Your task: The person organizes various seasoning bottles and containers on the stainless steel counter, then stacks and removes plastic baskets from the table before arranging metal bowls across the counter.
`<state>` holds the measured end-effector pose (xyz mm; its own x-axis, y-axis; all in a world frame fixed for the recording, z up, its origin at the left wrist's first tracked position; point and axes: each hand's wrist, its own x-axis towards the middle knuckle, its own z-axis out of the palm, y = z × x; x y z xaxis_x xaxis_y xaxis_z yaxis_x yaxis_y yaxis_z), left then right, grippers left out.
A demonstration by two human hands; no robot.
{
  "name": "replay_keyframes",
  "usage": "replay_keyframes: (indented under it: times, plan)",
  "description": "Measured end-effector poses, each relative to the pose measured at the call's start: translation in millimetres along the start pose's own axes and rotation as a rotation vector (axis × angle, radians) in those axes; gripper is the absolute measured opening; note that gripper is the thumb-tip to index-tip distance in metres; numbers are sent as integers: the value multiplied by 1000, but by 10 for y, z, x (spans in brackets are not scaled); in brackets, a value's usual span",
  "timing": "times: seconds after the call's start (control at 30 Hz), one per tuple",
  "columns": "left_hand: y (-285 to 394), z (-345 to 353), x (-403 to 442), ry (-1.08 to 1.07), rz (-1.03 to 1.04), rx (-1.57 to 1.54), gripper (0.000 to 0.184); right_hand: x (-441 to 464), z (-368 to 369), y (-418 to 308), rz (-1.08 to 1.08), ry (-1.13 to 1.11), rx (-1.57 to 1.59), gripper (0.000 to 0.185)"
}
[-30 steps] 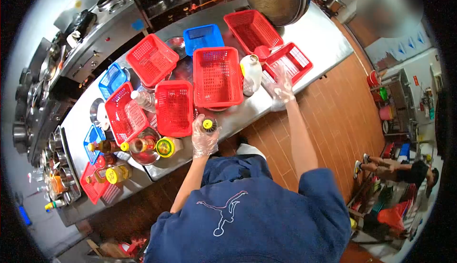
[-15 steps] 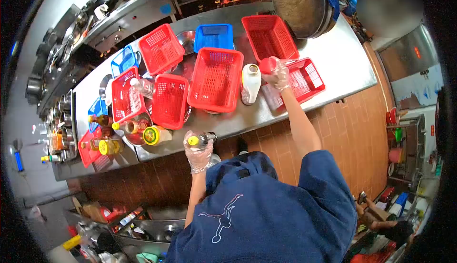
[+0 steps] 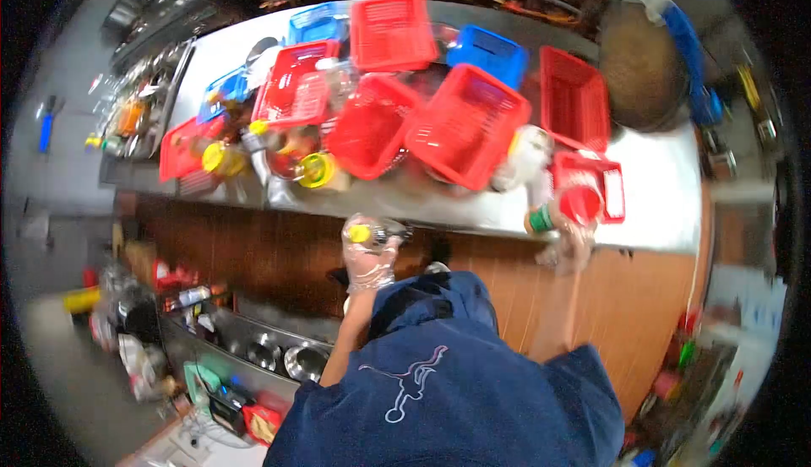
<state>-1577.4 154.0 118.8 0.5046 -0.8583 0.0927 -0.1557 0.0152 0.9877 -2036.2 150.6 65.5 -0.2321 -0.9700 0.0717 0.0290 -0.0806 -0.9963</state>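
Holding yellow-capped bottle point(image 3: 378, 235), markings blurred

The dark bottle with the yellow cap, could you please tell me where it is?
In the head view, the dark bottle is in the person's gloved left hand, just off the near edge of the steel table.
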Motion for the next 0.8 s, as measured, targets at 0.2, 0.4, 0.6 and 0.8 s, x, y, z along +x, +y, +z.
replay_keyframes:
  times: [0.2, 0.4, 0.6, 0.8]
  plan:
    - [-76, -857, 24, 142, 23, 62, 77, 441, 2539, -996, -70, -608, 199, 90]
    - [2, -2184, 28, 398, -7, 310, 78, -416, 4576, -1324, -130, -868, -10, 70]
    - [-118, -3489, -263, 648, -74, 416, 78, -1254, 6084, -1687, -118, -1111, 178, 86]
    - [-504, -4242, -434, 847, -30, 332, 75, -1710, 6864, -1455, -104, -1299, 78, 82]
